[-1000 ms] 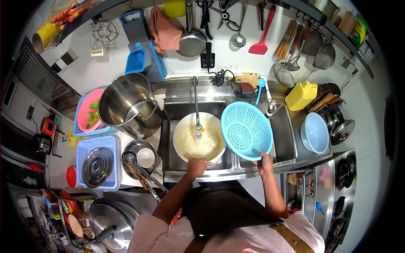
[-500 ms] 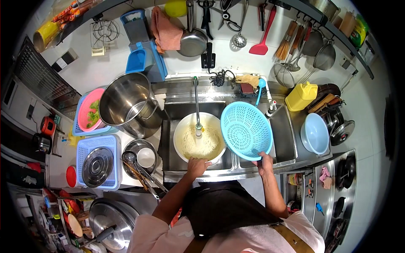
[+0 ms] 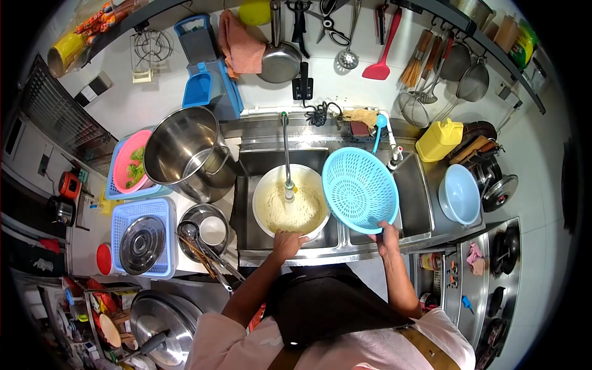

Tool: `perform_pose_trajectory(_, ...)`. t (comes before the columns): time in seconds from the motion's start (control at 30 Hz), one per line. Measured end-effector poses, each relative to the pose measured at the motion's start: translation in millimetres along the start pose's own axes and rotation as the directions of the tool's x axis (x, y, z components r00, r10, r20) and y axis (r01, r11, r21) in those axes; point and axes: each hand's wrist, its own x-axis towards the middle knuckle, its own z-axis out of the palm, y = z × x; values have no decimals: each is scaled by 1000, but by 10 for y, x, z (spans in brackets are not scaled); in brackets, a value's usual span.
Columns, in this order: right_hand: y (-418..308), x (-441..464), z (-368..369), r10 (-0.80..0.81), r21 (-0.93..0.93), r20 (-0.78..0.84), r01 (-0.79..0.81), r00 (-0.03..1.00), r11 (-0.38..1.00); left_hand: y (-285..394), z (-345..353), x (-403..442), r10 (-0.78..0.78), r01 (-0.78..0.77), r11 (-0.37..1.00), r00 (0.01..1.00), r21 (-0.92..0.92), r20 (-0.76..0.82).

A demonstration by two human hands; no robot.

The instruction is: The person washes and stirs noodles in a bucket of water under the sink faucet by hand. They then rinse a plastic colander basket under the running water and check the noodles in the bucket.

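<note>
In the left sink bowl [image 3: 246,166] stands a round white basin [image 3: 259,213], with pale thin strands [image 3: 296,216] in yellowish liquid. The faucet [image 3: 287,148] comes down over it. My left hand [image 3: 288,245] grips the basin's near rim, its fingers curled over the edge. A light-blue plastic colander [image 3: 357,188] hangs tilted above the right sink bowl, its inside facing me. My right hand [image 3: 388,239] is closed on the colander's lower rim; part of the fingers is hidden behind it. Nothing shows inside the colander.
A big steel pot [image 3: 185,151] and a steel bowl [image 3: 223,246] with utensils stand left of the sink. To the right are a yellow jug [image 3: 439,140] and a blue basin [image 3: 459,194]. Pans, strainers and a red spatula [image 3: 377,71] hang on the wall.
</note>
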Motion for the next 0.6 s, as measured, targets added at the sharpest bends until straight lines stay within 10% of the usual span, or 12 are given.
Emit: perform_pose_trajectory(0.6,43,49,-21,3,-16,16,-3,1000,1000,-22,36,22,-1,0,1000,1000,26,18)
